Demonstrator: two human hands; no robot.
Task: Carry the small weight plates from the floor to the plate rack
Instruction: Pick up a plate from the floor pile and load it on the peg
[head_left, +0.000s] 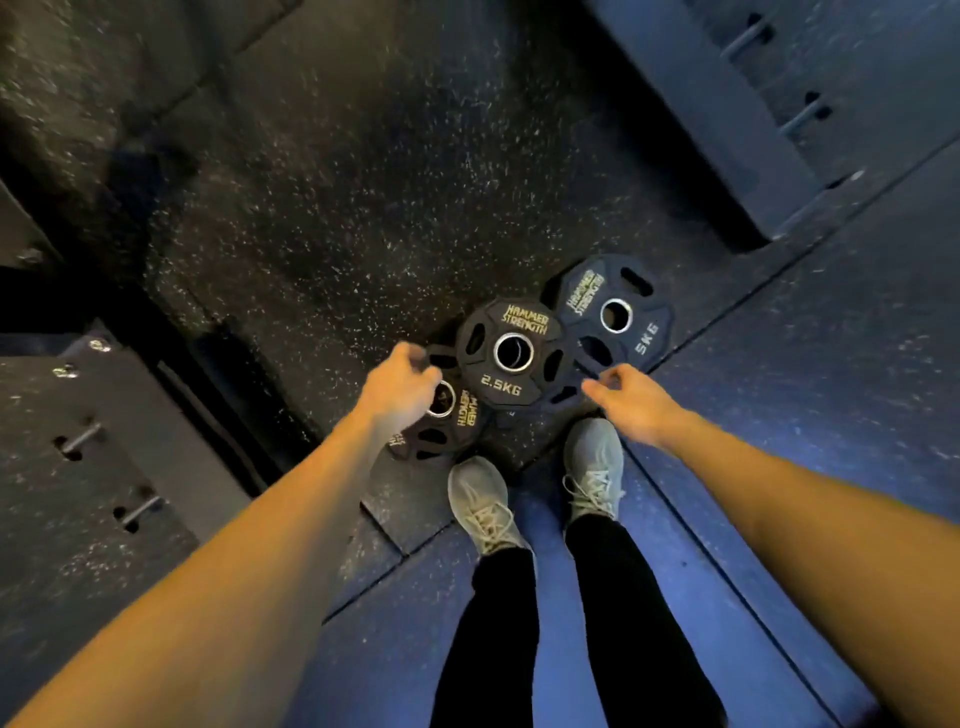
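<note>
Dim, grainy, wide-angle edge warp

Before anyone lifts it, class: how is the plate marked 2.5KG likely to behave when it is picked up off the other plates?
The 2.5KG plate looks rigid, so it should not flex. It is probably heavy for its size, given the marking. Its grip slots should allow a firm hold. It lies flat, overlapping the 5KG plate, so it may slide rather than roll.

Gym, weight area. Floor (337, 208) of black speckled rubber tiles with visible seams. Branded weight plates lie on it: a 2.5KG plate (511, 353) and a 5KG plate (618, 314), both with grip slots and steel-ringed holes. Dark equipment bases with bolts at the left edge (93, 415) and top right corner (779, 104).
</note>
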